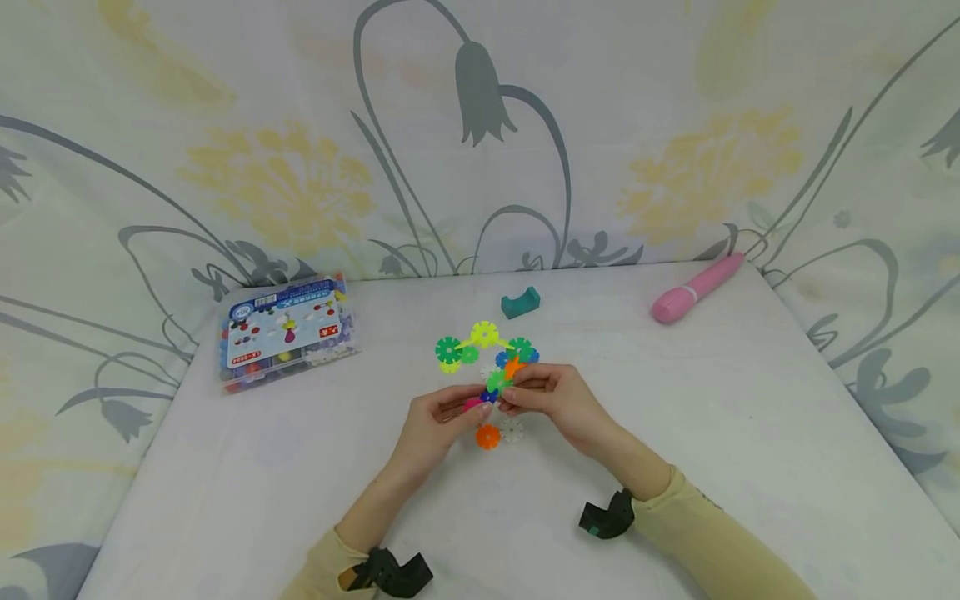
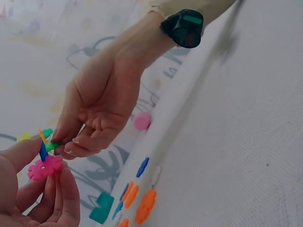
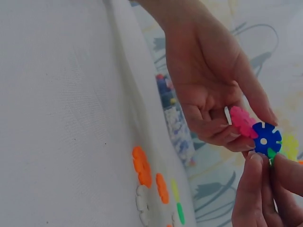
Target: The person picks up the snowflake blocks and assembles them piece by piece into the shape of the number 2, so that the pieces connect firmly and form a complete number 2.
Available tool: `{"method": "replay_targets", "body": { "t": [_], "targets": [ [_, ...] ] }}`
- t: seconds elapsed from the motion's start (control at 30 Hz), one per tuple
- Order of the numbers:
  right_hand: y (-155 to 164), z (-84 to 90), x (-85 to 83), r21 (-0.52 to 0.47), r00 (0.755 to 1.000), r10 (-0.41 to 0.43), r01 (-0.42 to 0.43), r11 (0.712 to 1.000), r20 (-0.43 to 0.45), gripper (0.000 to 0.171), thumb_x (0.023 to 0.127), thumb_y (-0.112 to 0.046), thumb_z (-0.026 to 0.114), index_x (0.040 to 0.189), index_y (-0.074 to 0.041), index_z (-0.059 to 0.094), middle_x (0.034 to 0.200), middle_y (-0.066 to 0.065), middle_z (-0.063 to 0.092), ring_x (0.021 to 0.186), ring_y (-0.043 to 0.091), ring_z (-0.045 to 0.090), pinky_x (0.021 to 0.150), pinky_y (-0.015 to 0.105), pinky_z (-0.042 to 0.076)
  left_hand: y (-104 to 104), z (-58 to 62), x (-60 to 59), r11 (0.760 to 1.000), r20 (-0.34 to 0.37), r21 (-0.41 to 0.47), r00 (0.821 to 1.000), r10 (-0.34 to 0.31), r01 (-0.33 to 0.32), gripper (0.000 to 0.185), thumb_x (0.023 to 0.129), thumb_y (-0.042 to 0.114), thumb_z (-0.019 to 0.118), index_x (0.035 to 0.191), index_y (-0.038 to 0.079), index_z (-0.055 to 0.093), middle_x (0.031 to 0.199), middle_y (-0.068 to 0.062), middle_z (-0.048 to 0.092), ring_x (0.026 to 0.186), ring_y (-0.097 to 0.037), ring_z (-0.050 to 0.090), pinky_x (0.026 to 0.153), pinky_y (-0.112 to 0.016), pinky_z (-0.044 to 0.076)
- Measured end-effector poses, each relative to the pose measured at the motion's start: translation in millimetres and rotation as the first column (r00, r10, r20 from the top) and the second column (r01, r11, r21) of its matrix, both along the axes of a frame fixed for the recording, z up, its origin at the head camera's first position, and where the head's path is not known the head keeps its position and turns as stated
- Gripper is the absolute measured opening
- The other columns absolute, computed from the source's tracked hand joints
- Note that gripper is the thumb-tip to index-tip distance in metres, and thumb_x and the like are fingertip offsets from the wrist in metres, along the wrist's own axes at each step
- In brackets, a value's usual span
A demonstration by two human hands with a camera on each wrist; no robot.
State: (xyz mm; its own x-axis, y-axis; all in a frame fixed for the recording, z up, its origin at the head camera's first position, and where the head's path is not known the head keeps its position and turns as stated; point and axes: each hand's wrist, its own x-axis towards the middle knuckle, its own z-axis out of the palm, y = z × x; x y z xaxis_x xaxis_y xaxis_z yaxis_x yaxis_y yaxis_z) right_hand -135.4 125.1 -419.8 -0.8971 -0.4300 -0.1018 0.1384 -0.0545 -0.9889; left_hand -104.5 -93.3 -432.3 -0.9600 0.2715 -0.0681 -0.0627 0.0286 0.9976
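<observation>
Both hands hold a small build of slotted plastic flower discs above the white table. My left hand (image 1: 435,425) pinches it by a pink disc (image 2: 45,168) and a blue disc (image 3: 266,138), thumb against the fingers. With its fingertips, my right hand (image 1: 558,404) pinches a green disc (image 1: 497,382) that meets the blue one's edge. An orange disc (image 1: 513,368) shows by the right fingers. Just beyond the hands, a yellow disc (image 1: 484,334) and several green ones form an arch; whether it joins the held build I cannot tell. Fingers hide part of the joint.
Loose on the table lie an orange disc (image 1: 488,436) and a white disc (image 1: 512,431). A teal curved block (image 1: 521,302) stands farther back. To the left is a clear case (image 1: 288,329) of colourful pieces; a pink stick-like object (image 1: 696,289) lies back right.
</observation>
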Motion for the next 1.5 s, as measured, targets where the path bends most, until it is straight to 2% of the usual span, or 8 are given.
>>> {"method": "replay_targets", "body": {
  "t": [0.27,0.4,0.47,0.67,0.83,1.1,1.37,1.5],
  "targets": [
    [2.3,2.4,-2.7,0.08,1.0,-0.008,0.009,0.997,-0.022,0.027,0.094,-0.011,0.069,0.111,0.01,0.065,0.094,0.011,0.074,0.088,0.025,0.074,0.085,0.037,0.059,0.0,-0.9,-0.7,0.999,0.013,-0.018,0.999,0.031,-0.03,0.034,0.096,0.015,0.068,0.125,-0.002,0.066,0.114,-0.023,0.071,0.099,-0.036,0.068,0.084,-0.025,0.057],
    [12.5,2.3,-12.1,0.248,0.99,-0.058,0.088,0.965,-0.127,0.029,0.098,-0.022,0.066,0.112,0.003,0.07,0.103,0.016,0.074,0.092,0.03,0.073,0.085,0.037,0.059,0.0,-1.4,-2.2,0.997,0.048,-0.007,0.996,0.079,-0.079,0.031,0.096,0.013,0.067,0.123,-0.002,0.067,0.109,-0.023,0.072,0.098,-0.033,0.068,0.082,-0.025,0.058],
    [19.5,0.9,-17.4,0.388,0.974,-0.07,0.151,0.909,-0.215,0.028,0.098,-0.025,0.065,0.112,-0.001,0.072,0.104,0.014,0.074,0.091,0.028,0.072,0.082,0.035,0.059,-0.5,-1.5,-2.8,0.995,0.069,-0.002,0.993,0.096,-0.096,0.031,0.097,0.013,0.066,0.124,-0.001,0.067,0.109,-0.022,0.072,0.101,-0.035,0.068,0.082,-0.024,0.058],
    [33.4,-8.4,-25.6,0.731,0.942,0.062,0.214,0.648,-0.331,0.025,0.093,-0.021,0.071,0.113,-0.007,0.072,0.104,0.007,0.068,0.086,0.02,0.06,0.07,0.03,0.049,-2.8,-3.4,-2.9,0.995,0.098,0.016,0.991,0.092,-0.094,0.031,0.097,0.01,0.066,0.126,-0.001,0.065,0.113,-0.018,0.072,0.108,-0.04,0.066,0.083,-0.024,0.058],
    [34.5,-16.5,-27.0,0.804,0.926,0.168,0.191,0.563,-0.338,0.027,0.089,-0.016,0.076,0.112,-0.004,0.071,0.101,0.01,0.059,0.086,0.021,0.055,0.075,0.033,0.049,-3.5,-4.5,-3.2,0.997,0.084,0.034,0.994,0.064,-0.067,0.034,0.096,0.009,0.066,0.128,-0.003,0.063,0.118,-0.02,0.069,0.108,-0.035,0.067,0.085,-0.025,0.057],
    [31.5,-16.2,-26.4,0.761,0.93,0.154,0.169,0.626,-0.333,0.014,0.088,-0.009,0.075,0.098,-0.008,0.066,0.087,0.003,0.064,0.075,0.017,0.055,0.07,0.03,0.048,-3.0,-3.8,-3.3,0.997,0.067,0.073,0.998,0.014,-0.019,0.036,0.097,0.005,0.063,0.132,-0.004,0.061,0.121,-0.024,0.068,0.115,-0.042,0.064,0.09,-0.027,0.056],
    [20.4,-9.9,-18.4,0.522,0.953,0.122,0.043,0.852,-0.278,0.014,0.09,-0.008,0.072,0.103,-0.002,0.07,0.09,0.007,0.071,0.073,0.018,0.068,0.067,0.027,0.058,-2.0,-5.4,-3.0,0.998,0.023,0.059,1.0,0.019,-0.02,0.033,0.097,0.004,0.063,0.128,-0.004,0.063,0.121,-0.023,0.069,0.116,-0.039,0.064,0.088,-0.029,0.057],
    [11.6,-5.5,-11.3,0.405,0.964,0.15,-0.05,0.913,-0.218,0.017,0.091,-0.009,0.072,0.105,0.0,0.07,0.087,0.01,0.072,0.075,0.028,0.072,0.071,0.033,0.06,-2.0,-6.2,-3.1,0.998,-0.001,0.063,1.0,0.01,-0.01,0.032,0.098,0.004,0.061,0.129,-0.004,0.062,0.123,-0.023,0.068,0.117,-0.036,0.065,0.089,-0.034,0.057]
  ]
}}
